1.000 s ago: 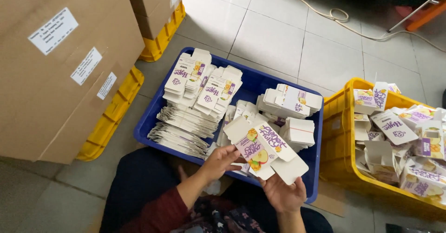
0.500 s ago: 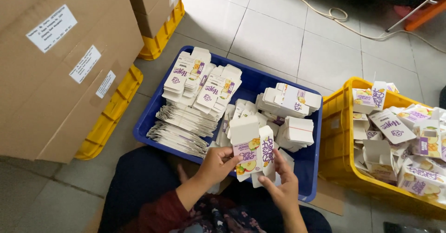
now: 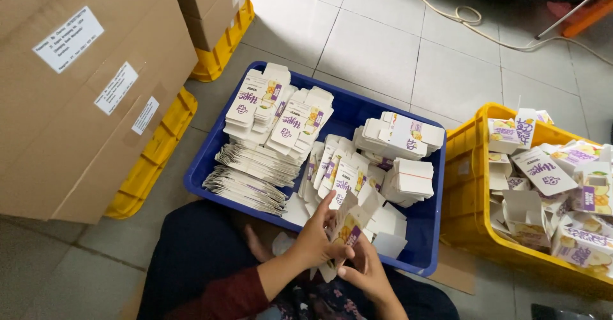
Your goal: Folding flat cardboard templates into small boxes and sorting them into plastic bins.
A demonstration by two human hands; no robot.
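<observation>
We grip one small carton (image 3: 348, 225) between our left hand (image 3: 317, 240) and right hand (image 3: 365, 273). Just beyond them sits one blue bin (image 3: 205, 167) of flat cartons; right, one yellow bin (image 3: 461, 167).

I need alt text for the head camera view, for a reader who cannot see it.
Two bare hands, left hand and right hand, hold a small white printed carton over a blue crate of flat cartons. A yellow crate of folded cartons stands to the right, brown cardboard boxes to the left.
</observation>
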